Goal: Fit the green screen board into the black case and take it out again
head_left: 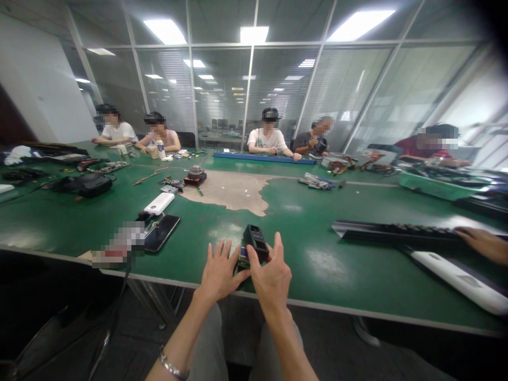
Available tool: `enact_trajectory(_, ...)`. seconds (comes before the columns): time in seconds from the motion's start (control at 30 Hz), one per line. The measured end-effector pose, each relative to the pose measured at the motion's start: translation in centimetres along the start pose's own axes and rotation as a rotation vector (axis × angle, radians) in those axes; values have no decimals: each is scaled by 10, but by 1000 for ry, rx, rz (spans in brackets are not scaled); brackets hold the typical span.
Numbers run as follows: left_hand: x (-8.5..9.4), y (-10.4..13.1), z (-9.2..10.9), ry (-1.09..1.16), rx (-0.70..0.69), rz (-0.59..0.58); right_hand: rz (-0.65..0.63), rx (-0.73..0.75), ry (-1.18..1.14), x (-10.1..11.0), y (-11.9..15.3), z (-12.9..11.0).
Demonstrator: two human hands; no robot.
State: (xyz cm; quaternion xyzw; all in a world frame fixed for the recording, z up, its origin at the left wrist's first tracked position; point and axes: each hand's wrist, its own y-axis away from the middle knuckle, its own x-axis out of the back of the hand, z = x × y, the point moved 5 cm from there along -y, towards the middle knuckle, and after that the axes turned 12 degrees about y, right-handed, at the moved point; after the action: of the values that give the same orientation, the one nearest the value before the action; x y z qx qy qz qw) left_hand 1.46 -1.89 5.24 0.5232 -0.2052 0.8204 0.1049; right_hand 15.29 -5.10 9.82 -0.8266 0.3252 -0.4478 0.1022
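A small black plastic block with rectangular openings point(257, 238) stands tilted near the table's front edge. My right hand point(273, 272) grips its near right side, thumb in front and index finger stretched away. Just left of and below the block shows a small part with a purple label and a green edge point(243, 257); whether it is joined to the block I cannot tell. My left hand point(219, 271) lies beside it with fingers spread over the green tabletop. Its thumb reaches to the bottom of that part.
On the left of the green table point(301, 217) lie a phone point(162, 233) and a white power bank point(159, 203). A long black strip point(381, 230) and a white elongated casing point(456, 278) lie on the right, near another person's hand point(482, 244). Several people sit opposite.
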Motion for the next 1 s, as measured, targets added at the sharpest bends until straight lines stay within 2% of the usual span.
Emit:
enact_trajectory(0.47, 8, 2, -2, 140, -61, -28, -160, 48, 318, -5, 4, -28)
enact_trajectory(0.73, 2, 1, -9, 174, -23, -2, -180, 58, 343, -18, 22, -15)
enact_trajectory(1.0, -1, 0, -9, 141, -23, -16, -145, 73, 242, -33, 39, 2)
